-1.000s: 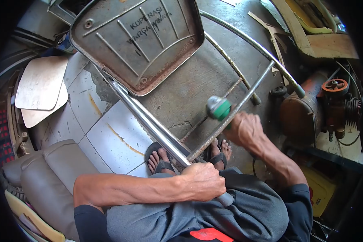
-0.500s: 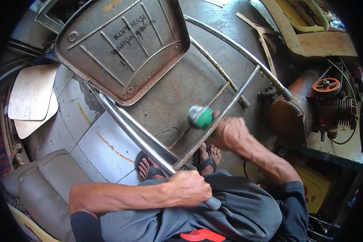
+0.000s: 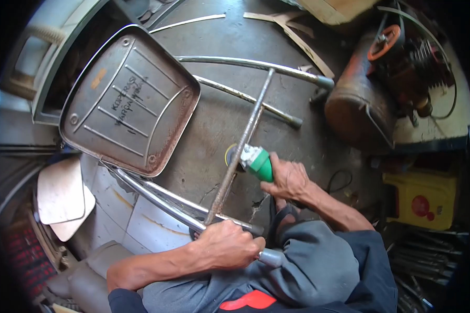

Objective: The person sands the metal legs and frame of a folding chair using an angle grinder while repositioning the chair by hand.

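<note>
A metal chair frame lies tilted before me, its rusty seat pan (image 3: 133, 104) showing black handwriting on the underside. My left hand (image 3: 227, 246) is wrapped round the nearer chrome leg (image 3: 162, 205) close to its grey-capped end, above my lap. In my right hand (image 3: 290, 180) is a green angle grinder (image 3: 260, 163), gripped by its body. The grinder's disc (image 3: 229, 155) is at the rusty crossbar (image 3: 223, 189), partly hidden behind it; whether they touch, I cannot tell.
An orange-wheeled air compressor (image 3: 363, 99) stands at the right, above a yellow jerrycan (image 3: 420, 201). Pale boards (image 3: 60, 190) lie on the left. Wood strips (image 3: 308, 47) are on the floor at the back. My sandalled foot (image 3: 284, 215) is under the frame.
My view has shifted, so the seat pan sits lower and further left. The grinder has moved to the crossbar, with its disc now visible beyond the bar. Both hands keep their grip.
</note>
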Available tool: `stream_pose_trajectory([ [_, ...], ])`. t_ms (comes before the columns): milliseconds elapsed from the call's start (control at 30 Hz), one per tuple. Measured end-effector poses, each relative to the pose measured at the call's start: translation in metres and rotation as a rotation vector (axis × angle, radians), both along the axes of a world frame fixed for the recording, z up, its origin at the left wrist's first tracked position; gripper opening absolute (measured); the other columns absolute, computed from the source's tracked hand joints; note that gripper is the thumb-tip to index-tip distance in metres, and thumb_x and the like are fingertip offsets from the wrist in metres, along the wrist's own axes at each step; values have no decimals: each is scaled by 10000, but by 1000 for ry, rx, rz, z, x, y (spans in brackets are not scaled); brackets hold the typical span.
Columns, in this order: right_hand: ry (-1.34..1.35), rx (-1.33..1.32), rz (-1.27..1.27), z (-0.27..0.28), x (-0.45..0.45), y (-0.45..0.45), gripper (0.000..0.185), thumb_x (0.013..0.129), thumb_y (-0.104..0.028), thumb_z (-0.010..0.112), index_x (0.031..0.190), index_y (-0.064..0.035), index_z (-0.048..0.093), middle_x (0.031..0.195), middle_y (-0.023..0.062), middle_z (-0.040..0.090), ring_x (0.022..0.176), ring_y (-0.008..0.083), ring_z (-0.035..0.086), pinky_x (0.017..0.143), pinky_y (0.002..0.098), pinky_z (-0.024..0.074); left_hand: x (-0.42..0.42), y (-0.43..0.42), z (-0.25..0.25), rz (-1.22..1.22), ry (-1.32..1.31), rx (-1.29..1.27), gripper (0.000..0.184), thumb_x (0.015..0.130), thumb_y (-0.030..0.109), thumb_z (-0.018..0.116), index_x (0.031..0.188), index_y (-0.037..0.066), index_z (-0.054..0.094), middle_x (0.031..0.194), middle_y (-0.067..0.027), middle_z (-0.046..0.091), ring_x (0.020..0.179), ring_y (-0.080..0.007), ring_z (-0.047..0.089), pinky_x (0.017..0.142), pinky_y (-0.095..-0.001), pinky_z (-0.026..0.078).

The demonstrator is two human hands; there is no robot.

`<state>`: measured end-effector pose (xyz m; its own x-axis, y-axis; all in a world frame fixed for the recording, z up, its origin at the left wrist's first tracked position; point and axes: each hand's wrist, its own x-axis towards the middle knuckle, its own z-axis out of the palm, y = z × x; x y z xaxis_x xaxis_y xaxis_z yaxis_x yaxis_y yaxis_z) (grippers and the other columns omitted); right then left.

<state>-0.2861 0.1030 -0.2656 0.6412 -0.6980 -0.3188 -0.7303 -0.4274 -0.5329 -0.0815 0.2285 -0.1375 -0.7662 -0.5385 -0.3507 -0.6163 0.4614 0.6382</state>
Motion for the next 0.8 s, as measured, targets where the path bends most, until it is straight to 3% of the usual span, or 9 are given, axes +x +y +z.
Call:
stream_pose_trajectory([
  [133,-22,-23,-260,-28,-3,-52,729,797,-471,687,1228,72,461,830,315,693,778,493,702,732,580,563,-3,-7,12,-5,-89,11,221,860,271,633,907,58,673,691,-177,712,604,-349,722,515,-481,547],
  [200,5,91,-402,-20,-2,-76,711,802,-445,682,1217,92,471,895,335,701,823,504,709,782,565,577,-5,-8,19,-8,-139,-35,209,810,273,671,879,78,652,685,-132,707,561,-314,703,471,-464,532],
  [267,-89,1,-325,-36,-14,-67,685,790,-456,662,1170,83,478,860,329,698,799,499,711,752,545,588,-5,-14,23,19,-110,-76,227,775,281,703,864,80,643,664,-118,692,545,-312,690,472,-460,532],
  [400,-157,189,-207,-9,-24,-15,687,793,-469,639,1188,66,467,844,348,686,747,486,711,750,594,582,-9,-37,49,49,-147,-54,240,739,280,725,840,80,639,664,-89,690,569,-298,693,490,-447,535],
  [600,-164,281,-574,-45,-20,-67,808,768,-520,709,1273,76,502,1021,360,693,937,511,697,859,528,550,-13,-52,67,50,-165,-89,232,714,262,732,823,80,638,647,-78,666,598,-303,684,520,-444,512],
  [800,-310,336,-430,-34,-29,-16,876,764,-515,687,1352,80,426,1005,387,679,914,520,705,869,554,558,-16,-89,97,176,-110,-134,185,690,217,746,748,101,614,615,-64,637,552,-291,664,501,-427,495],
])
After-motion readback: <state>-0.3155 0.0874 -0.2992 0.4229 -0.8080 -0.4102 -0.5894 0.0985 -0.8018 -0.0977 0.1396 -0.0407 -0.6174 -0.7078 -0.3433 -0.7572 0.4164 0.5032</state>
